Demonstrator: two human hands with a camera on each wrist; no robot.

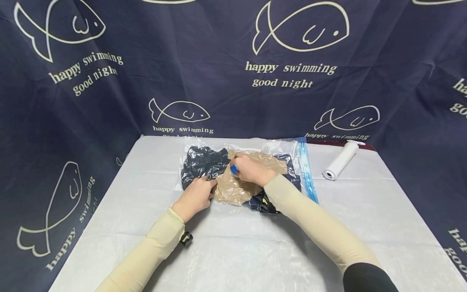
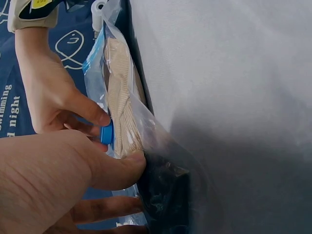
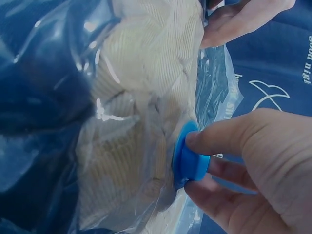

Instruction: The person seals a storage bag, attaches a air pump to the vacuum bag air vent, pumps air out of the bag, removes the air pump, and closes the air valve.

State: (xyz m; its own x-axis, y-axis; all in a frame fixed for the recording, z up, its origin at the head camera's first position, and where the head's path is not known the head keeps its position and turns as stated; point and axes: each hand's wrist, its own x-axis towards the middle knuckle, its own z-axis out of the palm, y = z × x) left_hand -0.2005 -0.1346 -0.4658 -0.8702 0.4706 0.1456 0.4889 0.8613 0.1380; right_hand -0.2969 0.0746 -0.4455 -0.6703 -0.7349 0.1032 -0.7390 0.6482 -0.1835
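A clear plastic storage bag (image 1: 267, 147) lies flat on the table with folded clothes inside: a dark garment (image 1: 204, 160) at left, a tan ribbed one (image 1: 231, 190) in the middle, dark blue cloth (image 1: 294, 180) at right. Between thumb and fingers, my right hand (image 1: 249, 168) pinches the blue valve cap (image 3: 191, 158) on the bag's upper face. My left hand (image 1: 197, 196) rests on the bag's near left part. Its thumb (image 2: 124, 170) presses the plastic beside the tan garment, while the other fingers lie extended over the bag.
A white hand pump (image 1: 341, 161) lies on the table right of the bag, near the far edge. The bag's blue zip strip (image 1: 309, 174) faces right. Behind the white-covered table (image 1: 237, 251) hangs a dark blue curtain (image 1: 226, 48) with fish prints.
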